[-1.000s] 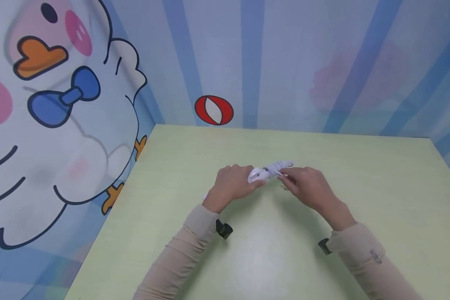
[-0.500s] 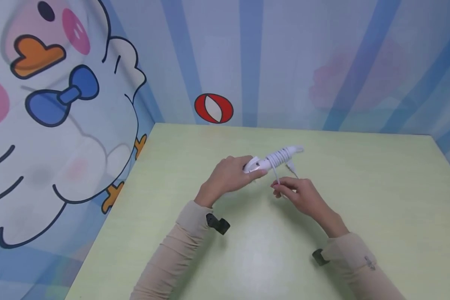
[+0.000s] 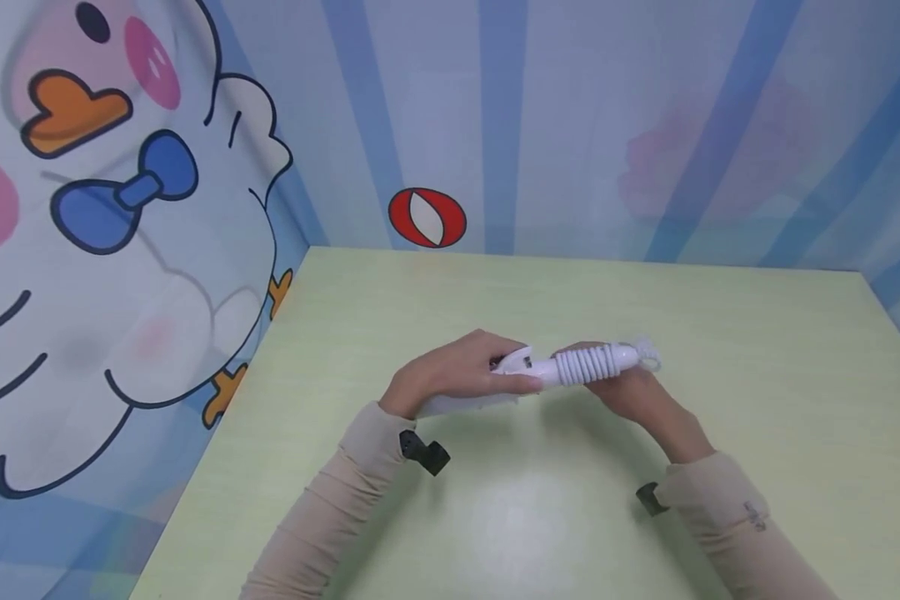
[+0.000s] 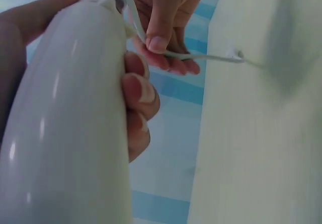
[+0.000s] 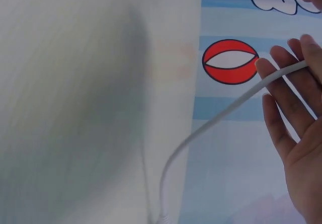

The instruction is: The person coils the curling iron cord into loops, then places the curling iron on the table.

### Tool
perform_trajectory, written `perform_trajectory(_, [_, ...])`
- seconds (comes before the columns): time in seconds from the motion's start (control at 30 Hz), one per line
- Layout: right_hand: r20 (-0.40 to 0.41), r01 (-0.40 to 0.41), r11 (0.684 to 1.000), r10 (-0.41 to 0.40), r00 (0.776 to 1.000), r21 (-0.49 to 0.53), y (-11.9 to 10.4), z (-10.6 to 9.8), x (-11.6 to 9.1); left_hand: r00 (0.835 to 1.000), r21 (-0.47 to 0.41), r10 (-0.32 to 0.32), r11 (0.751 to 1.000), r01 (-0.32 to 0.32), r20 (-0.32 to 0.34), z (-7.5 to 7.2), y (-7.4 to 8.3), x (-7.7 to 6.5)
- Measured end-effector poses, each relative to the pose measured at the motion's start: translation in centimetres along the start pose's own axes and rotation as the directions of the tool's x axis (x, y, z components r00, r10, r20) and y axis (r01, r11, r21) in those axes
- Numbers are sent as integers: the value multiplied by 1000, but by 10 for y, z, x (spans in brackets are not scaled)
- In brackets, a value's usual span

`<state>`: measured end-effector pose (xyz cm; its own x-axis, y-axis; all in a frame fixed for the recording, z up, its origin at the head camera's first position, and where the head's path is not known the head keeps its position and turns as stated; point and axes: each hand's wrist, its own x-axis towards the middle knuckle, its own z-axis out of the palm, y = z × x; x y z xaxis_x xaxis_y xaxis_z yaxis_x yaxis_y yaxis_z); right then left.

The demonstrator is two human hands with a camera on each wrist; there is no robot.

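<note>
My left hand (image 3: 471,367) grips a white hand-held electric appliance (image 3: 546,372), its kind not clear, above the table. In the left wrist view, its smooth tapered body (image 4: 75,108) fills the left side, with curled fingers (image 4: 140,95) around it. White cord (image 3: 588,365) is wound in several turns round the slim part pointing right, which ends in a small loop (image 3: 649,358). Partly hidden behind those turns is my right hand (image 3: 633,396). It pinches the loose cord (image 5: 226,110) under the thumb, other fingers fairly straight. The cord's tail runs on to a small white end (image 4: 234,54).
A pale green table (image 3: 495,517) lies beneath both hands. Behind it stands a blue striped wall (image 3: 570,125) with a red and white oval print (image 3: 427,217); a printed cartoon bird (image 3: 135,317) covers the left side.
The appliance has tipped from slanting upward to nearly level and shifted right. My right hand, in front of and below it half a second ago, is now behind the wound cord.
</note>
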<state>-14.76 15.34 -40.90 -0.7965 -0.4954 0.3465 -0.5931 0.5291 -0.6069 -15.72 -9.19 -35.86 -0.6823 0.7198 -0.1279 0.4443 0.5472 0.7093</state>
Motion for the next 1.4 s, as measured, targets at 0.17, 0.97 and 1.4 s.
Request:
perform_trajectory(0.17, [-16,261,965,-261,965,18,-4,-14,7,993,83,85,992,-92,84,4,9,-2])
perform_trajectory(0.97, [29,282,856,-299,954,-433,3,-34,28,981,552,-194,819,159,5,18,7,8])
perform_trajectory(1.4, [18,248,831,-276,961,-497,-20,-20,26,932,543,-300,757,363,-205,15,-11,17])
